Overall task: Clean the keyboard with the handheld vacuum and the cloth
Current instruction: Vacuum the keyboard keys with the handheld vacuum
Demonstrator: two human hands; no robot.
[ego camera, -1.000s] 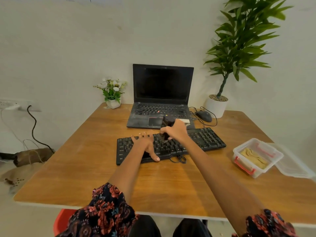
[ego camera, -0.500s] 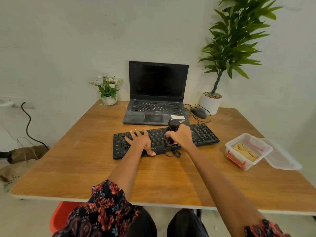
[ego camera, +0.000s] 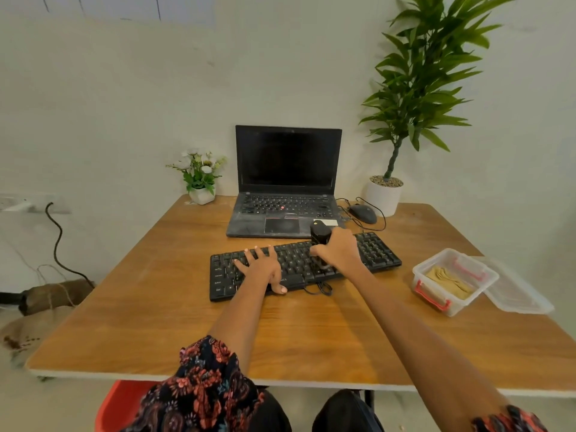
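Note:
A black keyboard [ego camera: 378, 249] lies across the middle of the wooden table [ego camera: 156, 307]. My left hand [ego camera: 260, 266] rests flat on its left half, fingers spread. My right hand [ego camera: 339, 252] grips a small black handheld vacuum [ego camera: 319, 233] held upright, its lower end down on the keys right of centre. A thin black cord loop [ego camera: 321, 288] lies at the keyboard's front edge. A tan cloth [ego camera: 448, 280] sits folded in a clear plastic box [ego camera: 419, 269] with red clips at the right.
An open black laptop [ego camera: 286, 182] stands behind the keyboard. A wired mouse [ego camera: 363, 213] and a tall potted plant [ego camera: 385, 194] are at the back right, a small flower pot [ego camera: 201, 182] at the back left. The box lid [ego camera: 517, 294] lies beside the box.
My right hand with the vacuum has shifted right along the keyboard, from near its centre toward its right half. My left hand stays flat on the left half.

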